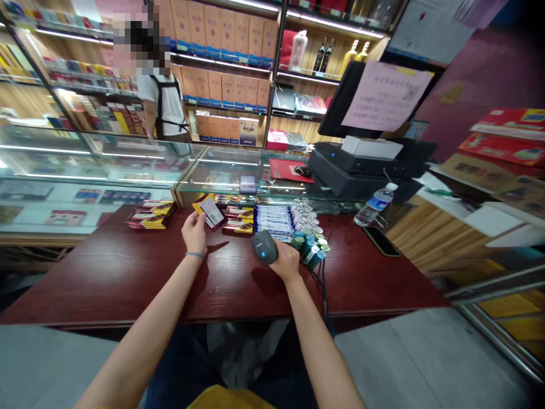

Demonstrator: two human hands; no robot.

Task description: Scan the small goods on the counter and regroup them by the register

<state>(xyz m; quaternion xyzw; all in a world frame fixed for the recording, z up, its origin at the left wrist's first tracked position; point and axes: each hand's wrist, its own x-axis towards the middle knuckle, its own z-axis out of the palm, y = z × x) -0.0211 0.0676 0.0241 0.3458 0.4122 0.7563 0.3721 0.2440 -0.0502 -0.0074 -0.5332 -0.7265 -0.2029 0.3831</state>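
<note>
My left hand (194,232) is closed on a small flat packet (212,212) with a white label, held up over the dark red table (128,272). My right hand (284,260) grips a grey handheld scanner (264,246) with a blue light, its head turned toward the packet. A black cable (322,284) runs from the scanner off the table's near edge. Just beyond the hands lie rows of red-and-yellow packets (238,220) and blue-and-white packets (273,220).
A stack of red-and-yellow packets (152,215) lies at the left. Small green cans (310,245), a water bottle (374,205) and a black phone (382,241) sit at the right. Glass counters (128,165) and a till with printer (361,165) stand behind. A person (164,102) stands by the shelves.
</note>
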